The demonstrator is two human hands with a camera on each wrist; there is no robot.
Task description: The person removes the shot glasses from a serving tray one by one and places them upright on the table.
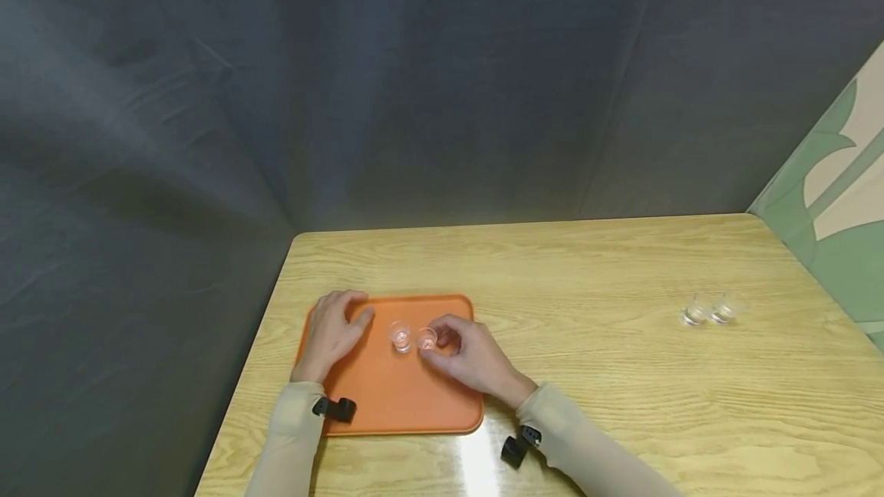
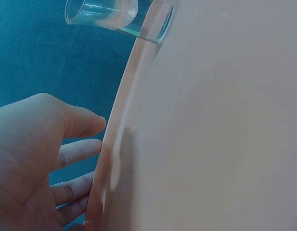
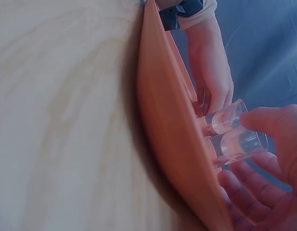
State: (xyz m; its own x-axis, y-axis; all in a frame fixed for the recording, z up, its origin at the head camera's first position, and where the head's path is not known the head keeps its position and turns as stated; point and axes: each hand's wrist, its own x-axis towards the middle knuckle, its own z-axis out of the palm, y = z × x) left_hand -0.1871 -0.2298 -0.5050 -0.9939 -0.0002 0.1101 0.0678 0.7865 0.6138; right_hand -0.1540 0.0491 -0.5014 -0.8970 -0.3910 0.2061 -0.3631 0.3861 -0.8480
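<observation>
Two small clear shot glasses stand upright side by side on an orange tray point(image 1: 387, 397). My right hand point(image 1: 476, 355) holds the right-hand glass point(image 1: 427, 339) between thumb and fingers; in the right wrist view, the thumb tip point(image 3: 254, 119) lies at its rim. Just left of it is the other glass point(image 1: 400, 338), close beside it. Over the tray's left part is my left hand point(image 1: 333, 336), fingers loosely bent and holding nothing. The left wrist view shows its fingers point(image 2: 78, 151) spread near the tray surface, apart from the glasses.
Two more clear glasses point(image 1: 694, 311) point(image 1: 724, 310) stand close together on the right side of the wooden table point(image 1: 587, 290). Dark cloth point(image 1: 449, 98) hangs behind the table and along its left side. A green and beige patterned surface point(image 1: 836, 198) borders the right edge.
</observation>
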